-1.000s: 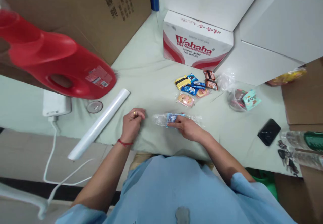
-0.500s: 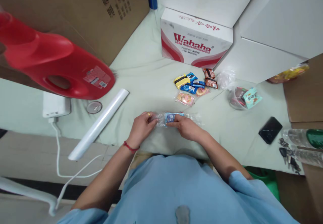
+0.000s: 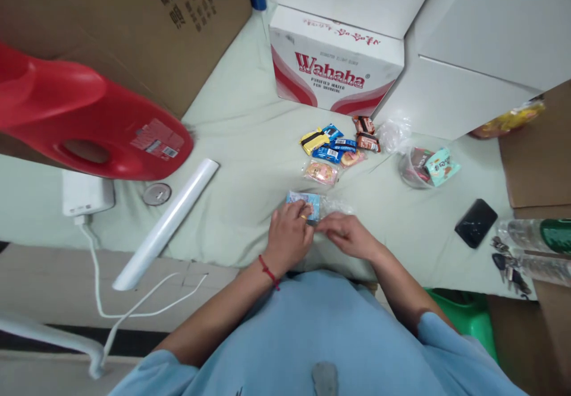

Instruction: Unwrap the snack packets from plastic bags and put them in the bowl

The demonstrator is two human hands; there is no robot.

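A light-blue snack packet (image 3: pixel 313 201) lies on the cloth in front of me, with clear plastic bag film (image 3: pixel 339 206) stretching to its right. My left hand (image 3: pixel 291 229) holds the packet down from above, its fingers curled over the front. My right hand (image 3: pixel 348 233) is closed at the near edge of the plastic bag, thumb and forefinger pinched together close to my left fingertips. Just beyond the packet lie a pink wrapped biscuit (image 3: pixel 322 172), a yellow packet (image 3: pixel 314 141), several blue packets (image 3: pixel 343 145) and brown packets (image 3: pixel 368 142).
A Wahaha box (image 3: pixel 334 69) stands at the back. Rightward are crumpled plastic (image 3: pixel 395 134), a clear cup (image 3: pixel 413 173) of snacks, a black phone-like object (image 3: pixel 476 223) and keys (image 3: pixel 511 271). Leftward are a red jug (image 3: pixel 102 128), a white tube (image 3: pixel 167 223) and a charger (image 3: pixel 87 192).
My left hand has moved right, from the bag's left end onto the blue packet. My right hand has drawn off the packet to the bag's near edge. The view has shifted slightly.
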